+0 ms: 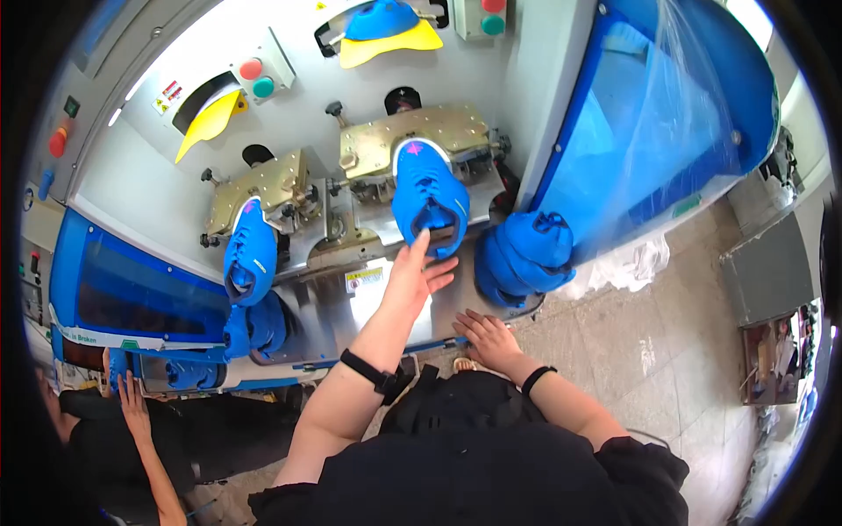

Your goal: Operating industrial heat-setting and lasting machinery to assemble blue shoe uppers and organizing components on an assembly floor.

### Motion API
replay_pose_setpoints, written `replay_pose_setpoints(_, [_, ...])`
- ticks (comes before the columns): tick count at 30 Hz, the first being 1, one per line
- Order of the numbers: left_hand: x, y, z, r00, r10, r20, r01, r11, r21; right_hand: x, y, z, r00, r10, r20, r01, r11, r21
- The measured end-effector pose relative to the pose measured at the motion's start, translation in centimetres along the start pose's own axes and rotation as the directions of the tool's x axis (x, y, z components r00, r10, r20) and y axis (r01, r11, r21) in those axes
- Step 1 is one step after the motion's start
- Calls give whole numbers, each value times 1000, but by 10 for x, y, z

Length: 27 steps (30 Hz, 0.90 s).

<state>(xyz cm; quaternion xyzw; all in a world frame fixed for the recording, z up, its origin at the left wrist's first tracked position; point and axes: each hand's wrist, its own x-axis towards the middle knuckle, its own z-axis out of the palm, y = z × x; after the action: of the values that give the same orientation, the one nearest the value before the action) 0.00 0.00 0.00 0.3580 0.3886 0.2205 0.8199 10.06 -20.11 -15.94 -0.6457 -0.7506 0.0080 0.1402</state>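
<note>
In the head view, a blue shoe upper is lying at the middle station, its toe end, with a pink mark, meeting the brass-coloured plate and its heel opening facing the person. The left hand is reaching to that opening, fingers loosely spread and a fingertip apparently touching the rim; it is not visibly gripping anything. The right hand is resting flat, fingers extended, on the near edge of the metal surface, holding nothing.

As for progress, the middle upper is sitting in place, and a second upper is lying likewise at the left station, its toe at the smaller plate. Whether either is finished, I cannot tell. A right-hand pile of blue uppers and a left-hand pile are standing away from the plates; nothing is showing whether these are treated or untreated.
</note>
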Motion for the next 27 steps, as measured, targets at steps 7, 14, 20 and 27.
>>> replay_pose_setpoints(7, [6, 4, -12, 988, 89, -127, -60, 974, 218, 2, 7, -18, 1000, -6, 22, 5, 999, 50])
replay_pose_setpoints(14, [6, -2, -19, 995, 82, -52, -67, 969, 236, -1, 5, -9, 999, 13, 42, -15, 999, 42])
replay_pose_setpoints(20, [4, -2, -21, 998, 43, -51, -25, 949, 315, -16, 9, -19, 991, 92, 93, -92, 996, -6])
replay_pose_setpoints(27, [9, 4, -28, 999, 9, -41, 9, 908, 418, -32, 12, -29, 973, 230, 10, -229, 970, -85])
